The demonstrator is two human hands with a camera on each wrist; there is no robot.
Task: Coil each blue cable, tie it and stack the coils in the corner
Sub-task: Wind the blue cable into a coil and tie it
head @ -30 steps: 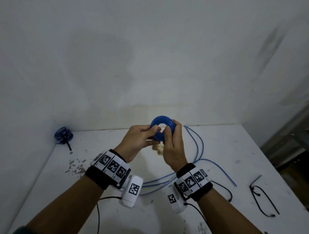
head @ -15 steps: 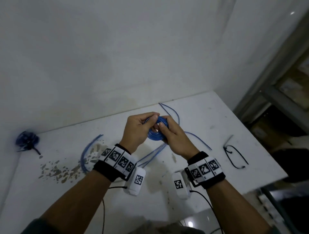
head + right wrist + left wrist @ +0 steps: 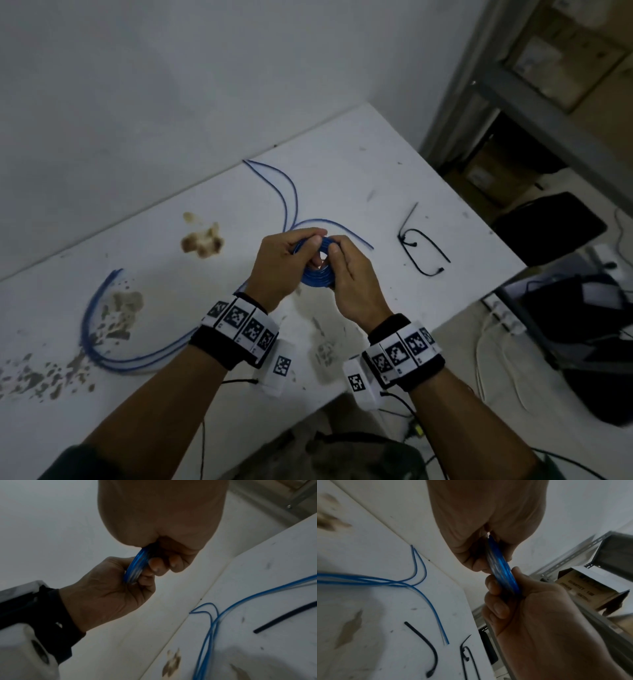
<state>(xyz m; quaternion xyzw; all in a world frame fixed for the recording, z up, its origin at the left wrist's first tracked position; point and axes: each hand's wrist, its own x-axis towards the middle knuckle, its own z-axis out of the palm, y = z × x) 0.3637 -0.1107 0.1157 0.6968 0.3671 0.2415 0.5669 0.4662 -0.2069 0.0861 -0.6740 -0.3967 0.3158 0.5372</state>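
A small blue cable coil [image 3: 317,270] is pinched between the left hand [image 3: 281,265] and right hand [image 3: 352,281] above a stained white table [image 3: 359,178] strewn with loose blue cables [image 3: 102,329] and black zip ties [image 3: 423,251], against a white wall [image 3: 171,85] beside metal shelving [image 3: 534,102]

Left hand [image 3: 277,265] and right hand [image 3: 352,274] raised close together, fingers [image 3: 496,588] curled, apparently pinching, forearms converging

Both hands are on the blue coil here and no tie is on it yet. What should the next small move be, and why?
Probably keep the left hand gripping the blue coil and send the right hand to the black cable ties lying on the table to its right. The coil looks fully wound, held off the table between both hands, and no tie shows around it.
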